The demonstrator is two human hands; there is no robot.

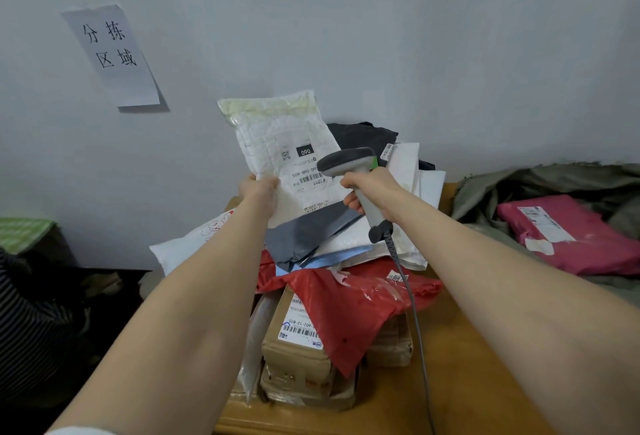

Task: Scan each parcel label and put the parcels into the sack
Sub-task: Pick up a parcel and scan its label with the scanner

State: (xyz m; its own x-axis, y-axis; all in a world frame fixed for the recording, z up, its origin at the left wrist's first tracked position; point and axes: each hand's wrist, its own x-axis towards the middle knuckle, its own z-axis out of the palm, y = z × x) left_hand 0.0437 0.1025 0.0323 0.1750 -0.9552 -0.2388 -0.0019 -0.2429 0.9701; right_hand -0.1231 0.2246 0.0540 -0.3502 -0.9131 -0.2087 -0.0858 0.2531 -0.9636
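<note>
My left hand [260, 189] grips the lower left edge of a white padded mailer [277, 137] and holds it upright above the pile, its label with a barcode facing me upside down. My right hand [372, 189] grips the handle of a grey barcode scanner [346, 162], whose head points at the label from the right, close to it. The scanner's cable [408, 292] hangs down across the pile. An olive-green sack [540, 185] lies open at the right with a pink parcel [568, 230] inside it.
Below my hands, a heap of parcels covers the wooden table [460, 375]: a red bag [353, 310], a taped cardboard box [298, 348], grey, white and black mailers. A paper sign [110, 54] is stuck to the wall at the left. Dark clutter sits on the floor at the left.
</note>
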